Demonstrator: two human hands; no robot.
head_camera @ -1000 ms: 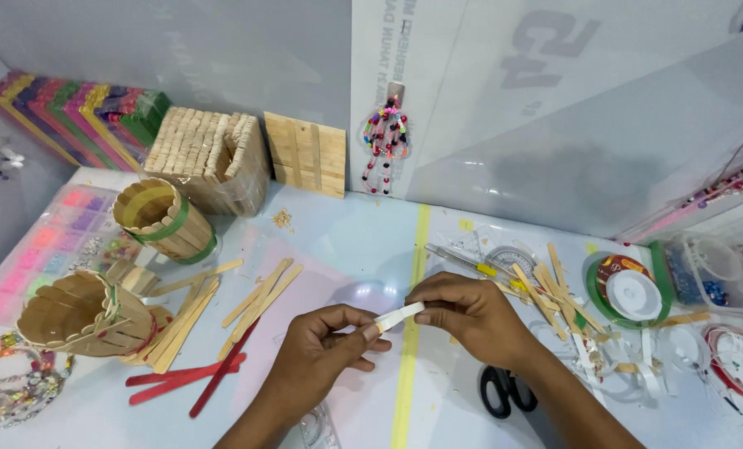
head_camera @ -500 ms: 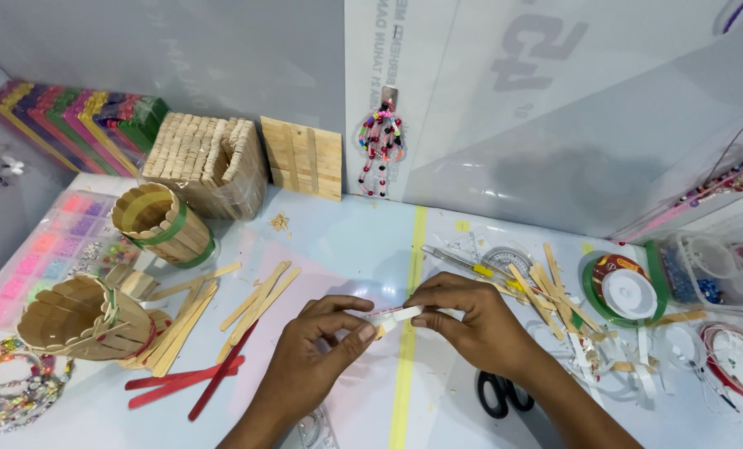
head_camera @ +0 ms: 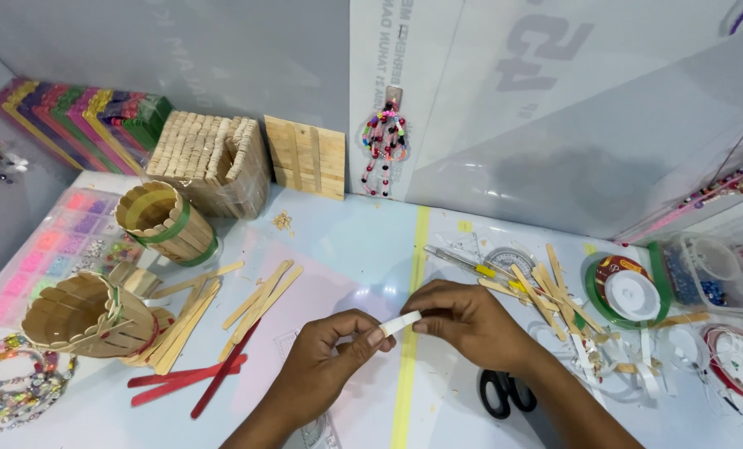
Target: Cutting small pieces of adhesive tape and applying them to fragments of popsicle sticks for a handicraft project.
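where the table [head_camera: 346,249] runs pale blue under everything, a yellow tape line [head_camera: 411,283] crosses it from the back wall to the near edge. behind stands a grey wall, and a clear sheet [head_camera: 554,125] leans against it on the right; faint reversed lettering on the sheet is hard to make out. a stack of coloured panels [head_camera: 80,120] leans at the back left, its far end cut off by the frame. next to it sits a stick-built box [head_camera: 209,162], then a flat stick panel [head_camera: 307,156], then a bead hanging [head_camera: 384,145]. two round stick baskets [head_camera: 165,220] [head_camera: 89,314] stand on the left, beside a pink bead tray [head_camera: 34,258] that is blurred. loose sticks [head_camera: 259,303] lie between the baskets and the hands, with red sticks [head_camera: 193,378] nearer the edge. on the right, a green tape roll [head_camera: 625,289] lies by a scatter of sticks and white strips; the clear tub [head_camera: 713,270] past it is partly cut off. scissors [head_camera: 505,392] lie half hidden under the right forearm.

the left hand [head_camera: 330,353] and right hand [head_camera: 467,320] meet over the yellow line, each pinching one end of a small white strip [head_camera: 401,323] between thumb and fingers. most of the strip is covered by the fingertips, so i cannot tell its length.
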